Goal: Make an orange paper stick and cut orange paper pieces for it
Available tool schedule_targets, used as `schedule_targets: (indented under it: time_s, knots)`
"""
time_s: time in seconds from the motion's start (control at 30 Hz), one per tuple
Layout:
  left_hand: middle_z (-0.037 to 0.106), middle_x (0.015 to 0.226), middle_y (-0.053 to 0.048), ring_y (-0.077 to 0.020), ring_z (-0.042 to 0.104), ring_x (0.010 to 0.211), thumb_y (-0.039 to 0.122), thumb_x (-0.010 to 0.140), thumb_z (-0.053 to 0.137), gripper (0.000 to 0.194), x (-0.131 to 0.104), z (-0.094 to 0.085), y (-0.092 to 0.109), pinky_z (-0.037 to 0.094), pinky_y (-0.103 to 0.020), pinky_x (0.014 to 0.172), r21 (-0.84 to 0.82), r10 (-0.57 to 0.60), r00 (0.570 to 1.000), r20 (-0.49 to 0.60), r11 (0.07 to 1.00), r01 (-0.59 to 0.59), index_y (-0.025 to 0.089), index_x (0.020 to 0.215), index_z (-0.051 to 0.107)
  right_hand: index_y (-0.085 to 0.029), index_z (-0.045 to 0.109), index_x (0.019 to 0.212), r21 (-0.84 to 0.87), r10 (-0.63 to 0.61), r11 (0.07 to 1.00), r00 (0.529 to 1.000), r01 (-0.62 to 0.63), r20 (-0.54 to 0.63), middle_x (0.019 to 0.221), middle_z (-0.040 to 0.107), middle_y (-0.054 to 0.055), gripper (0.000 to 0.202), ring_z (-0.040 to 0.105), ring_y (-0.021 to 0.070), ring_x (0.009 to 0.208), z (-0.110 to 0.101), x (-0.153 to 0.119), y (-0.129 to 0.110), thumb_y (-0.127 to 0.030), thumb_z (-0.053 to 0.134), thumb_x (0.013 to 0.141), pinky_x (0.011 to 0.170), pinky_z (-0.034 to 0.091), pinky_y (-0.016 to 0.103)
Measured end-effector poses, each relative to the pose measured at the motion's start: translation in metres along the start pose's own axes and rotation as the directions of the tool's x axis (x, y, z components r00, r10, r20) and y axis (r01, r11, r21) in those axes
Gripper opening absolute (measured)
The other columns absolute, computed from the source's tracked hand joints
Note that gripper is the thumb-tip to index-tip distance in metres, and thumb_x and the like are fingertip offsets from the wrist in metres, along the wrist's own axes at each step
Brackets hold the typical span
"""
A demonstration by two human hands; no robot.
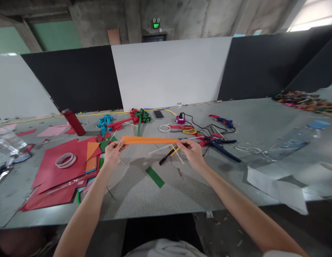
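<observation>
An orange paper strip (pixel 149 140) is stretched level between my two hands, above the grey table. It shows a lengthwise crease or overlap and looks wider at its left end. My left hand (pixel 114 151) pinches that left end between thumb and fingers. At the narrower right end, my right hand (pixel 192 151) has its fingers closed on the paper. Below the strip a small green paper piece (pixel 155 177) lies flat on the table. A black and yellow cutter (pixel 168 156) and a thin wooden stick (pixel 178 154) lie just left of my right hand.
Red paper sheets (pixel 58 171) with a tape roll (pixel 65 160) lie at left, near a red bottle (pixel 74 122). Blue, red and green paper flowers (pixel 143 115) lie behind. Scissors (pixel 189 129), dark-handled pliers (pixel 222 148), a glue gun (pixel 224 121) and a plastic bottle (pixel 289 144) are at right.
</observation>
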State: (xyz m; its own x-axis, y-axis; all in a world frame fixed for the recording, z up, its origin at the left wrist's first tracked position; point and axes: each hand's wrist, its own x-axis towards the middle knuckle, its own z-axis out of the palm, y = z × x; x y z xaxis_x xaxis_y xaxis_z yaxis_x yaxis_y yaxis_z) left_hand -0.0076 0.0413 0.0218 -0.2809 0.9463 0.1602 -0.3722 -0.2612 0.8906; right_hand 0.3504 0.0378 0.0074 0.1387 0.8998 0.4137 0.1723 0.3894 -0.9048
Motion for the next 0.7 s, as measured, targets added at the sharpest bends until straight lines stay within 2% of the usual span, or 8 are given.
schedule_targets:
  time_s: [0.2, 0.4, 0.47, 0.57, 0.7]
  knots:
    - [0.07, 0.074, -0.002, -0.0155, 0.071, 0.07, 0.045, 0.055, 0.094, 0.042, -0.002, 0.0, 0.002, 0.059, -0.029, 0.076, 0.035, 0.007, 1.0, 0.02, 0.999, -0.008, 0.013, 0.073, 0.072, -0.019, 0.074, 0.08, 0.053, 0.047, 0.997, 0.999, -0.048, 0.006, 0.072, 0.067, 0.002, 0.036, 0.055, 0.0159, 0.065, 0.002, 0.0, 0.0, -0.054, 0.079, 0.071, 0.061, 0.042, 0.028]
    - [0.071, 0.074, -0.003, -0.0155, 0.071, 0.07, 0.047, 0.057, 0.093, 0.043, -0.003, 0.003, 0.005, 0.058, -0.029, 0.077, 0.072, 0.004, 0.999, 0.051, 0.997, -0.008, 0.013, 0.076, 0.073, -0.018, 0.074, 0.08, 0.001, 0.04, 0.999, 0.999, -0.04, -0.017, 0.07, 0.066, 0.002, 0.038, 0.053, 0.0148, 0.06, -0.002, 0.0, -0.007, -0.056, 0.077, 0.072, 0.056, 0.041, 0.028]
    - [0.072, 0.075, -0.004, -0.0161, 0.071, 0.07, 0.047, 0.06, 0.091, 0.042, -0.004, 0.003, 0.006, 0.058, -0.03, 0.078, 0.108, 0.039, 0.998, 0.052, 0.993, -0.044, 0.013, 0.079, 0.074, -0.018, 0.074, 0.081, 0.013, 0.037, 0.999, 0.999, -0.037, -0.013, 0.069, 0.066, 0.002, 0.038, 0.052, 0.0144, 0.059, -0.003, 0.0, -0.006, -0.055, 0.077, 0.073, 0.055, 0.04, 0.027]
    - [0.074, 0.078, -0.006, -0.0175, 0.072, 0.072, 0.047, 0.068, 0.086, 0.039, -0.007, 0.001, 0.011, 0.058, -0.032, 0.079, 0.211, 0.146, 0.987, 0.074, 0.965, -0.158, 0.014, 0.085, 0.076, -0.018, 0.074, 0.081, 0.079, 0.046, 0.996, 0.999, -0.047, 0.004, 0.069, 0.065, 0.001, 0.038, 0.052, 0.0135, 0.059, -0.002, 0.001, -0.002, -0.055, 0.078, 0.073, 0.055, 0.04, 0.027]
    - [0.075, 0.079, -0.008, -0.0184, 0.072, 0.074, 0.047, 0.073, 0.082, 0.034, -0.012, 0.0, 0.017, 0.057, -0.031, 0.08, 0.302, 0.247, 0.963, 0.108, 0.915, -0.268, 0.015, 0.085, 0.077, -0.019, 0.073, 0.082, 0.169, 0.059, 0.983, 0.998, -0.065, 0.037, 0.069, 0.063, 0.0, 0.037, 0.051, 0.0121, 0.059, -0.002, 0.003, 0.006, -0.054, 0.079, 0.073, 0.054, 0.04, 0.025]
